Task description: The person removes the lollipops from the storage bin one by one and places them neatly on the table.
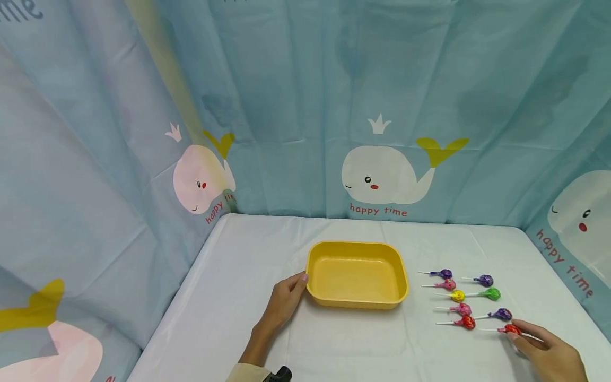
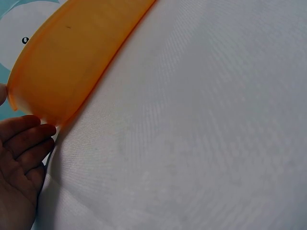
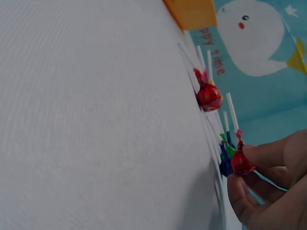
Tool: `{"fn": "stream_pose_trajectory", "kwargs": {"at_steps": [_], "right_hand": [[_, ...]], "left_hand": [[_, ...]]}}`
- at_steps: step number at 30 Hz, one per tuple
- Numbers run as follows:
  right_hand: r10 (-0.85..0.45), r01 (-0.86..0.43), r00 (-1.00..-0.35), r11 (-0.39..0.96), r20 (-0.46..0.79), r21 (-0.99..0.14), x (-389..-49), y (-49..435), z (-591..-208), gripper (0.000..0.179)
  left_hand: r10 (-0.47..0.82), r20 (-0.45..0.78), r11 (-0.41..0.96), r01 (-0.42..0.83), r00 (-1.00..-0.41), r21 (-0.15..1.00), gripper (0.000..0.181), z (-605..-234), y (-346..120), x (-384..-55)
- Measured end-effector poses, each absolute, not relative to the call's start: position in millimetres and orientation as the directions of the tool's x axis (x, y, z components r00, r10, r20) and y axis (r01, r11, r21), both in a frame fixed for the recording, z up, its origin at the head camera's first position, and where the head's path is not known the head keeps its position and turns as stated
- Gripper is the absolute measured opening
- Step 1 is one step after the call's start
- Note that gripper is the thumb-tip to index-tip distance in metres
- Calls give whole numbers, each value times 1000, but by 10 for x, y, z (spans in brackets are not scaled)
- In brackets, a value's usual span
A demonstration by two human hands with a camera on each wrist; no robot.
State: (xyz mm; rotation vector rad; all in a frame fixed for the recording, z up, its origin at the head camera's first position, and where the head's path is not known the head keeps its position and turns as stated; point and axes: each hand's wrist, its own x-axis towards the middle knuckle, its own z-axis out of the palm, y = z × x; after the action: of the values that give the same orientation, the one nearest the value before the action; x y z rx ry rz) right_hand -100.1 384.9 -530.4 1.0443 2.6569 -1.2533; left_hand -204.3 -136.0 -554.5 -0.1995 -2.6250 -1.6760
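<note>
A shallow yellow tray (image 1: 357,305) stands on the white-covered table, and my left hand (image 1: 285,301) holds its left end, thumb at the rim and fingers against the outer wall. In the left wrist view the tray's orange-looking side (image 2: 72,57) rises beside the left fingers (image 2: 29,139). Over at the right, my right hand (image 1: 549,347) pinches a red-wrapped lollipop (image 1: 512,329) by its candy head, its white stick pointing left. The right wrist view shows that lollipop (image 3: 241,162) between thumb and fingertips (image 3: 261,154). Just beyond it lies a purple lollipop (image 1: 503,314).
More lollipops lie in two loose columns right of the tray: a second red one (image 1: 467,322), pink ones (image 1: 462,309), a yellow one (image 1: 457,296), a green one (image 1: 491,293) and purple ones (image 1: 486,280). A whale-printed blue curtain (image 1: 296,106) hangs behind the table.
</note>
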Motion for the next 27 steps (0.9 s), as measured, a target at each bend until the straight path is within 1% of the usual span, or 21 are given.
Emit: {"fn": "stream_pose_trajectory", "kwargs": {"at_steps": [3, 9, 16, 21, 24, 27], "right_hand": [[559, 592, -771, 452, -305, -667, -1005, 3890, -5334, 52], [543, 585, -786, 502, -295, -637, -986, 3908, -5312, 46], [559, 609, -765, 463, -320, -644, -966, 3951, -5372, 51], [578, 627, -744, 431, -335, -649, -975, 3885, -5318, 57], [594, 613, -751, 462, -290, -641, -1007, 3805, -5215, 59], [588, 549, -788, 536, -183, -642, -1094, 3682, -5070, 58]], "left_hand": [[100, 88, 413, 121, -991, 903, 61, -5541, -1361, -2045], [103, 88, 413, 123, -991, 903, 61, -5544, -1358, -2035], [110, 84, 418, 123, -990, 900, 60, -5547, -1332, -2052], [118, 95, 422, 137, -988, 896, 62, -5541, -1360, -2064], [117, 118, 427, 157, -986, 891, 60, -5525, -1396, -2081], [103, 164, 467, 193, -981, 863, 58, -5454, -1427, -2129]]}}
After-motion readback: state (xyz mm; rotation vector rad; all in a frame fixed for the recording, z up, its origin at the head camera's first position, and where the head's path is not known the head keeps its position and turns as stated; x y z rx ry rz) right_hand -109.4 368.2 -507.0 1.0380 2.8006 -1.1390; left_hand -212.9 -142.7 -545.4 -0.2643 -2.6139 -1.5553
